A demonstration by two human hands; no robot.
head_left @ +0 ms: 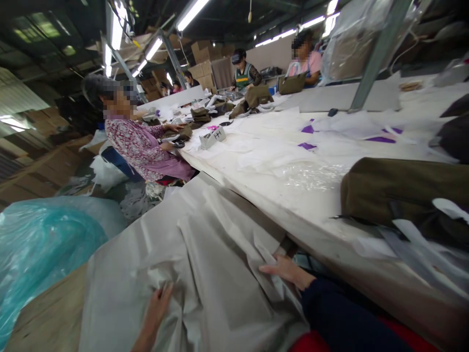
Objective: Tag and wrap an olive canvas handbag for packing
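Observation:
A large grey sheet (216, 244), smooth and creased like coated fabric, drapes beside the long table and fills the lower middle of the view. My left hand (158, 308) is closed on it near the bottom, and folds bunch up around the fingers. On the sheet's right side, close to the table edge, my right hand (287, 270) grips it with the thumb lying on top; the other fingers are partly hidden. Folds run through the material between both hands.
The long white table (234, 166) carries a dark olive bag (403, 193), purple scraps (307, 146) and thin white sheets. A co-worker (142, 134) stands at its left side, others farther back. Teal plastic wrap (51, 249) lies at left. A metal post (381, 56) rises at right.

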